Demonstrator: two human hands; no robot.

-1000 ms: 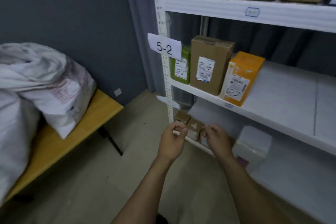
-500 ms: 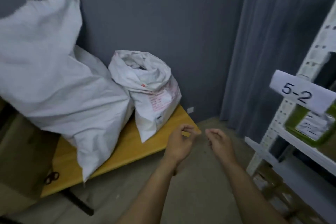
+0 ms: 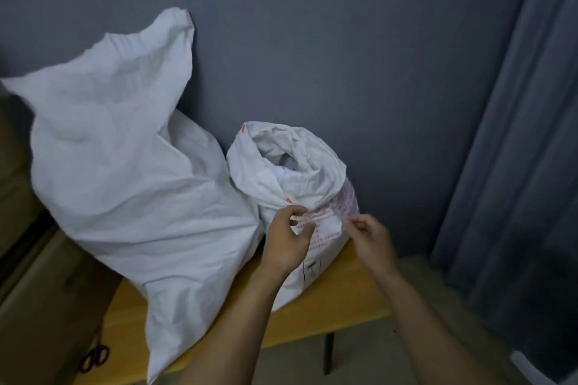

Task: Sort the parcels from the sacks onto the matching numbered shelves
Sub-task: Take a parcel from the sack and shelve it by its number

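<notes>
Two white woven sacks stand on a yellow wooden table [image 3: 341,300] against the grey wall. The large sack [image 3: 125,181] slumps on the left with its mouth folded up. To its right is the small sack [image 3: 291,172], which has red print and a rolled-down open mouth; its contents are too dark to make out. My left hand [image 3: 287,239] and my right hand [image 3: 370,237] hover just in front of the small sack's printed side. Their fingers are loosely curled and hold nothing. No parcel and no shelf is in view.
A grey curtain [image 3: 516,166] hangs on the right. Brown cardboard [image 3: 37,306] stands at the left beside the table, with a pair of scissors [image 3: 93,359] on the table's near left edge. A black table leg [image 3: 327,353] stands on the floor below.
My view has swung left from the 5-2 shelf and its parcels to the sacks. Both empty hands have come from the lower shelf up to the small sack.
</notes>
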